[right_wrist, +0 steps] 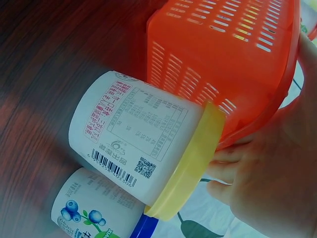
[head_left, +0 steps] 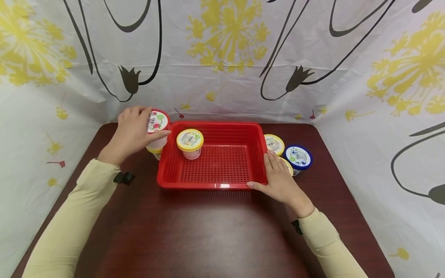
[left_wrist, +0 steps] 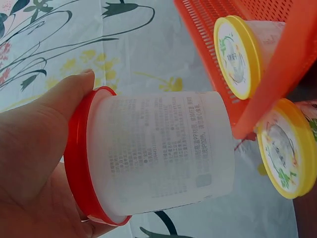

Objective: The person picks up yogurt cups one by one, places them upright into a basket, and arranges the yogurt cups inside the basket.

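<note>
My left hand (head_left: 130,133) grips a white tub with a red lid (head_left: 157,121) by its lid, left of the red basket (head_left: 259,154). In the left wrist view, thumb and fingers lie round the rim of that red lid (left_wrist: 81,153). Below it in the head view, a yellow-lidded tub (head_left: 158,151) stands outside the basket, partly hidden. Inside the basket, at its left end, another yellow-lidded tub (head_left: 190,142) stands upright. My right hand (head_left: 279,179) holds the basket's right front corner, thumb at the front rim and fingers along the right side.
Right of the basket stand a yellow-lidded tub (head_left: 274,144), a second yellow-lidded tub (right_wrist: 143,134) partly covered by my right hand, and a blue-lidded tub (head_left: 298,157). The dark wooden table (head_left: 208,231) is bordered by a patterned white cloth (head_left: 222,96).
</note>
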### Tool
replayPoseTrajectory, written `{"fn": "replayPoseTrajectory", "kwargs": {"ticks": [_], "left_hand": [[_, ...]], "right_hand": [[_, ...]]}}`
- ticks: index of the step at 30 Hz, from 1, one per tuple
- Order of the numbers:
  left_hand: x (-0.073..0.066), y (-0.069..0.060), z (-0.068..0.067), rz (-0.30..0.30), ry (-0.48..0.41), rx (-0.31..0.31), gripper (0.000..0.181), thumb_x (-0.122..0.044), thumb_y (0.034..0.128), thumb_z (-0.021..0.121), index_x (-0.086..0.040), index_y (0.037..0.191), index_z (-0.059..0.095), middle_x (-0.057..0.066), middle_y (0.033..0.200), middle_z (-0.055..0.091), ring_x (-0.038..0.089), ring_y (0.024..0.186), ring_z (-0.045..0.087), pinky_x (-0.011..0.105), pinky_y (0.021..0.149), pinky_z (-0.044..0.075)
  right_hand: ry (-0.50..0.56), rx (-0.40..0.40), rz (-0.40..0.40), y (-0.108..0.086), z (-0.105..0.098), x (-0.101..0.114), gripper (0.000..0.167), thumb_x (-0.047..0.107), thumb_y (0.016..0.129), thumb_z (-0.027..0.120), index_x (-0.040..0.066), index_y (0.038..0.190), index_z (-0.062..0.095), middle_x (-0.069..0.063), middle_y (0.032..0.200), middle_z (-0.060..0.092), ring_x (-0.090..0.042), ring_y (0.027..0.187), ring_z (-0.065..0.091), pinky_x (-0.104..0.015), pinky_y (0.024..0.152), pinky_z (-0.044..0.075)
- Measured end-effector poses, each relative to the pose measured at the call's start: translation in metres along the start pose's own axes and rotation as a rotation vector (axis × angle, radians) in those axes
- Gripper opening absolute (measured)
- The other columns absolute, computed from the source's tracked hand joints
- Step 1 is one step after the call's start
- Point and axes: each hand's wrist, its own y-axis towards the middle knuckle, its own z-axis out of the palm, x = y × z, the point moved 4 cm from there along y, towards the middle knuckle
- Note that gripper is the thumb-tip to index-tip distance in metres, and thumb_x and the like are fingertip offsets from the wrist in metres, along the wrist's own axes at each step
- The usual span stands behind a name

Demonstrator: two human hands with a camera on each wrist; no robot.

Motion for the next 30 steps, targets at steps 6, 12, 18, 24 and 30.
{"fn": "replayPoseTrajectory", "kwargs": {"ticks": [6, 12, 18, 24, 30], "left_hand": [[-0.012, 0.009, 0.002, 0.026, 0.001, 0.018, 0.094, -0.061, 0.0823, 0.067, 0.000, 0.146, 0.038, 0.027, 0.144, 0.041, 0.046, 0.133, 0.033, 0.067, 0.112, 0.023], [-0.027, 0.018, 0.005, 0.079, -0.015, 0.005, 0.089, -0.062, 0.0834, 0.066, -0.003, 0.145, 0.040, 0.025, 0.143, 0.042, 0.044, 0.133, 0.034, 0.065, 0.111, 0.021], [-0.041, 0.028, 0.009, 0.127, -0.006, 0.026, 0.091, -0.066, 0.0844, 0.063, -0.004, 0.147, 0.039, 0.024, 0.145, 0.042, 0.045, 0.136, 0.033, 0.065, 0.112, 0.018], [-0.057, 0.038, 0.014, 0.154, -0.022, 0.033, 0.093, -0.068, 0.0842, 0.062, -0.003, 0.147, 0.038, 0.023, 0.147, 0.039, 0.043, 0.137, 0.032, 0.064, 0.114, 0.018], [-0.071, 0.050, 0.019, 0.190, -0.029, 0.026, 0.092, -0.063, 0.0870, 0.062, -0.001, 0.149, 0.035, 0.022, 0.148, 0.038, 0.043, 0.138, 0.031, 0.062, 0.114, 0.017]], "right_hand": [[-0.002, 0.002, 0.003, 0.000, 0.001, -0.001, 0.117, 0.076, 0.082, 0.055, -0.001, 0.157, 0.011, -0.019, 0.167, 0.009, -0.039, 0.155, 0.006, -0.062, 0.124, 0.011], [0.008, 0.002, 0.008, 0.001, 0.001, -0.001, 0.117, 0.076, 0.081, 0.056, 0.000, 0.158, 0.011, -0.018, 0.167, 0.008, -0.038, 0.156, 0.005, -0.062, 0.124, 0.011], [0.002, 0.002, 0.010, 0.001, 0.003, -0.002, 0.117, 0.076, 0.081, 0.056, 0.000, 0.158, 0.010, -0.018, 0.167, 0.007, -0.039, 0.156, 0.004, -0.062, 0.124, 0.011], [0.008, -0.006, 0.009, 0.001, 0.003, -0.001, 0.117, 0.076, 0.081, 0.056, 0.001, 0.158, 0.010, -0.017, 0.168, 0.006, -0.038, 0.156, 0.004, -0.062, 0.124, 0.011], [0.012, -0.009, 0.010, 0.001, 0.004, -0.001, 0.117, 0.075, 0.081, 0.056, 0.001, 0.158, 0.009, -0.017, 0.168, 0.006, -0.038, 0.156, 0.004, -0.063, 0.124, 0.011]]}}
